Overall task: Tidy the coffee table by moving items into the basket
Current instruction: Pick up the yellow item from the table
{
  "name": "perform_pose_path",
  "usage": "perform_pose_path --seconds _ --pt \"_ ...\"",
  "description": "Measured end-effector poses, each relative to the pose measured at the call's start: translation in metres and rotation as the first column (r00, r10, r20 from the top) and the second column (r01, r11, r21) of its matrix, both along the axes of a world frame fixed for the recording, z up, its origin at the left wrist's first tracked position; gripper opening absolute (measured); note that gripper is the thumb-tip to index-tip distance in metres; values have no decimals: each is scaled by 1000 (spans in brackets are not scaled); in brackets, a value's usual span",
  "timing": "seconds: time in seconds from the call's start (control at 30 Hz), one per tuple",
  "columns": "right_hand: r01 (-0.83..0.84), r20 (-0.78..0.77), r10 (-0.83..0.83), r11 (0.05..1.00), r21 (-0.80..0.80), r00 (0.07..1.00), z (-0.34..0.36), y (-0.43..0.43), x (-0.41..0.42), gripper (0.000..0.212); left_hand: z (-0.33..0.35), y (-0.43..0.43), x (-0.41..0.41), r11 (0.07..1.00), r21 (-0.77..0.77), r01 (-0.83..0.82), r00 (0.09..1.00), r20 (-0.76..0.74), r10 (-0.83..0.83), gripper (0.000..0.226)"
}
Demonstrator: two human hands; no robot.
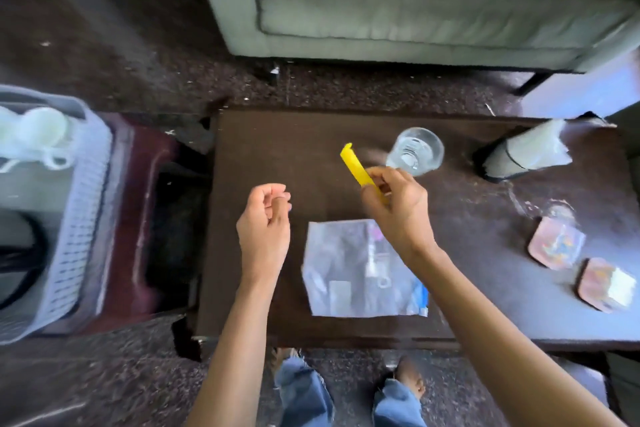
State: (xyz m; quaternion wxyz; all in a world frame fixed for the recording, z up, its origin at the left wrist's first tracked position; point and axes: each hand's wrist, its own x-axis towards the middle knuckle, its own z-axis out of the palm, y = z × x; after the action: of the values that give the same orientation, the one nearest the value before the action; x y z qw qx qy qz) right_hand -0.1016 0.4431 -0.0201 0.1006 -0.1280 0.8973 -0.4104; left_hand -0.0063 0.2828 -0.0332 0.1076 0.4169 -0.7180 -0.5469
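My right hand (pixel 394 204) grips a yellow comb (pixel 355 166) above the dark coffee table (pixel 263 149); the comb points up and to the left. My left hand (pixel 265 222) hovers over the table's left part with its fingers loosely curled and nothing in it. A clear plastic bag (pixel 349 274) with small items lies flat near the table's front edge, partly under my right forearm. A clear glass (pixel 415 151) stands just beyond my right hand. The pale plastic basket (pixel 83 218) stands at the far left on a dark red stool and holds white items.
A white paper-wrapped bundle (pixel 526 152) lies at the table's far right. Two pinkish coasters (pixel 557 243) (pixel 602 284) lie at the right, one under a small clear object. A grey sofa (pixel 415 0) stands beyond the table. My feet are below the table's front edge.
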Motion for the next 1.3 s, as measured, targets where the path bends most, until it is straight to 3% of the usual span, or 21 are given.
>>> perform_pose_path --seconds 0.13,0.37,0.47,0.57,0.8,1.03,1.17,1.3 --pt "-118 -3 118 993 -17 993 16 -98 2 31 7 -71 33 993 -29 -115 993 -7 115 19" --pt "-333 -131 314 930 -159 940 50 -257 37 27 4 -151 85 970 -66 -232 973 -27 231 16" --pt "-462 -205 436 881 -99 876 53 -319 52 26 2 -162 100 965 -17 -262 965 -26 262 17" --pt "-566 -182 552 824 -31 813 44 -374 68 28 1 -164 112 963 34 -268 964 1 268 18" --pt "-767 -147 800 600 227 582 14 -466 94 28 -14 -165 132 971 41 -236 971 43 234 13" --pt "-752 -253 900 435 495 354 -12 -499 106 20 -23 -168 128 963 57 -263 963 66 260 13" --pt "-603 -241 950 311 735 197 -22 -500 110 18 -23 -173 124 956 63 -286 957 79 280 16" --pt "-454 -163 980 196 869 112 -22 -503 112 16 -24 -173 124 955 56 -291 955 85 286 14"
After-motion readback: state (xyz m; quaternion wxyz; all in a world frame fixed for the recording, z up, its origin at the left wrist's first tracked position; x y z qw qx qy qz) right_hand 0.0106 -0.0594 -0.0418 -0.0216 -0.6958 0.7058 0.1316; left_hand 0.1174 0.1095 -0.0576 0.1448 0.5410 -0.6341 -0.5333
